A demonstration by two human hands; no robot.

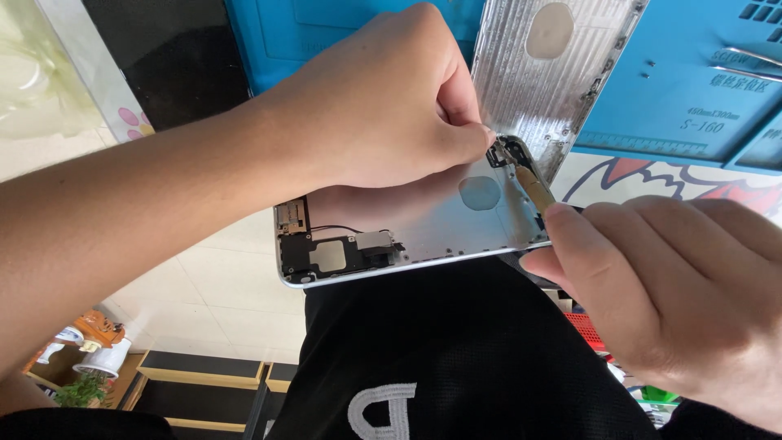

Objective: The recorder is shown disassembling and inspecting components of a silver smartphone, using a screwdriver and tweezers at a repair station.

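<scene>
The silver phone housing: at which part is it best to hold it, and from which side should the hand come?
Probably grip the silver phone housing by its long bare edges near the middle, coming from the left hand side. It is thin, flat and open, with the black parts at one end and the right hand working at the other.

Your silver metal phone housing [456, 220] is pale grey inside, with a black component cluster [334, 253] at one end carrying a bare silver plate. A copper-gold flex strip [533, 186] runs off the dark bracket [507, 151]. Second silver housing [542, 77]: brushed finish with fine lengthwise lines and a dull grey oval patch. Bright blue repair mat [692, 90], markings in darker blue. Your black shirt [456, 358] bears a white letter shape. Cream floor tiles [220, 301], thin grey joints. Red ridged plastic piece [588, 330] near your right hand.
</scene>
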